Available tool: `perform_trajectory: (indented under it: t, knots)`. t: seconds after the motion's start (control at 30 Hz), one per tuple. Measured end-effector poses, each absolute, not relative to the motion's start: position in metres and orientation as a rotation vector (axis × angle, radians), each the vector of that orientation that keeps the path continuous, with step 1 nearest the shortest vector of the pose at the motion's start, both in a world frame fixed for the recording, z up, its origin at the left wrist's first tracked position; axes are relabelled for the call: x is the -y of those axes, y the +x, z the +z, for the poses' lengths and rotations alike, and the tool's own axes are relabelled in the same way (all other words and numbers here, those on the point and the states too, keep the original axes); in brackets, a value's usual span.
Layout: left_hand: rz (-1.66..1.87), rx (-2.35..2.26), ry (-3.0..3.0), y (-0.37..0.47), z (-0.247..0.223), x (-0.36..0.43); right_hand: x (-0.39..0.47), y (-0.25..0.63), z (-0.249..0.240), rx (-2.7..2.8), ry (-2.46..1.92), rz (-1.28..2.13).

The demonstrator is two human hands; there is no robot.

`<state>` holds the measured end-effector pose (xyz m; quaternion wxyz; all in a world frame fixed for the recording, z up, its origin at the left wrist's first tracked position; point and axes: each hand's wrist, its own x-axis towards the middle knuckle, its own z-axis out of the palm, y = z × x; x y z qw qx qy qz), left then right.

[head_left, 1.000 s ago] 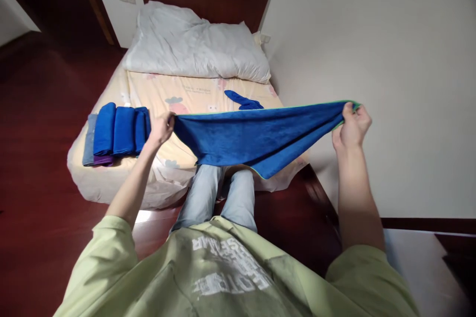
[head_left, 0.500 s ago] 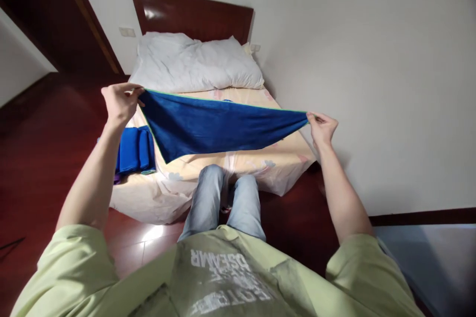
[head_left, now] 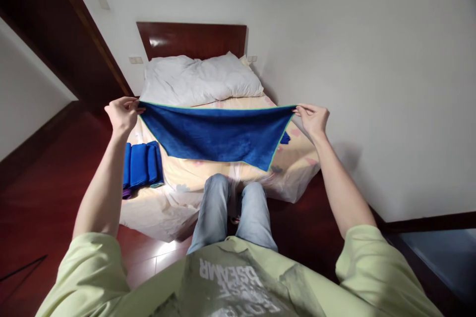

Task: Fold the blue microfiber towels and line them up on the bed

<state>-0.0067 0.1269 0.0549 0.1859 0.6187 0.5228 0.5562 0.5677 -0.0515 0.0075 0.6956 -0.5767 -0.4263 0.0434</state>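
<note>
A blue towel (head_left: 219,133) with a thin green edge is stretched in the air above the bed. My left hand (head_left: 124,113) pinches its upper left corner, and my right hand (head_left: 311,118) pinches the upper right corner. The top edge runs nearly level between them, while the lower part hangs free. Several folded blue towels (head_left: 143,164) lie side by side on the left part of the bed, with something purple under their near end. A small piece of blue cloth (head_left: 285,138) shows on the bed behind the held towel's right side.
The bed (head_left: 178,208) has a pale, flowered cover. White bedding (head_left: 201,79) lies against its dark wooden headboard (head_left: 197,39). A white wall (head_left: 390,84) stands at the right, and reddish floor (head_left: 48,183) shows at the left. A thin black object (head_left: 24,267) is at the lower left.
My right hand has moved inward and slightly up relative to my left, levelling the towel's top edge. The towel's right lower corner now hangs down. The view has tilted up, showing a wall lamp.
</note>
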Motion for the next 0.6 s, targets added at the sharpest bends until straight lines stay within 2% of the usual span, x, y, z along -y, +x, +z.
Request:
perform_trajectory:
  t: [0.17, 0.37, 0.5, 0.6]
  knots:
    - [1.564, -1.49, 1.82, -0.02, 0.046, -0.125, 0.058, 0.563, 0.004, 0.983, -1.316, 0.116]
    - [1.591, -1.593, 1.947, -0.021, 0.047, -0.139, 0.041, 0.56, 0.021, 0.923, -1.321, 0.026]
    - [1.441, -1.702, 1.986, -0.011, 0.037, -0.17, 0.004, 0.57, 0.017, 0.971, -1.373, 0.04]
    - [1.261, -1.788, 1.937, -0.006, 0.01, -0.205, -0.04, 0.579, -0.005, 0.993, -1.437, 0.156]
